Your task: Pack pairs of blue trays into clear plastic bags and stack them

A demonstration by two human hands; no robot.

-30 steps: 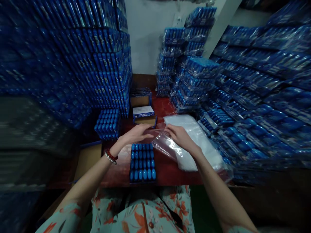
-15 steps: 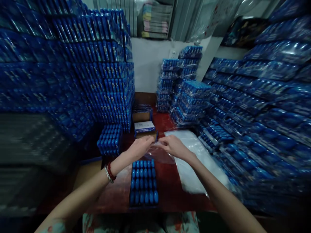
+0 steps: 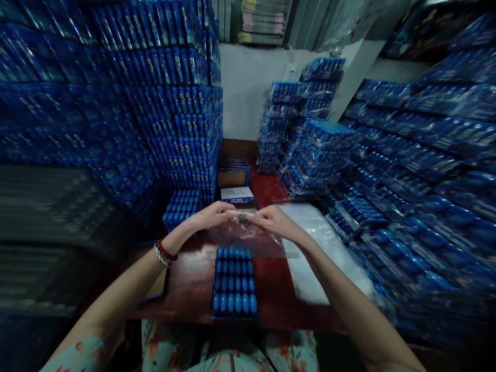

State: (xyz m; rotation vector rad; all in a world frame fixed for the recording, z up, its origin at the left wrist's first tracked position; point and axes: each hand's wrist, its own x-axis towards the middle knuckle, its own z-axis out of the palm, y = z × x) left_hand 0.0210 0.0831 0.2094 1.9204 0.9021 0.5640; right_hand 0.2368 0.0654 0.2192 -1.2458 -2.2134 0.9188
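A clear plastic bag (image 3: 250, 235) hangs above the red table (image 3: 194, 289), held at its top edge by both hands. My left hand (image 3: 211, 214) pinches the bag's left side, and my right hand (image 3: 271, 221) pinches the right side; the two are close together. Directly below them lies a flat pack of blue oval items (image 3: 233, 281) in rows, near the table's front edge. The left wrist wears a red bead bracelet (image 3: 165, 252).
A stack of clear bags (image 3: 321, 253) lies to the right on the table. Tall stacks of blue packs (image 3: 116, 103) wall the left, wrapped blue packs (image 3: 406, 170) pile on the right. Another blue pack (image 3: 182, 206) and small boxes (image 3: 236, 194) sit behind.
One bag came off the stack on the right and now hangs over the blue pack. Both hands moved closer together on its top edge. The camera tilted up, then partly back down.
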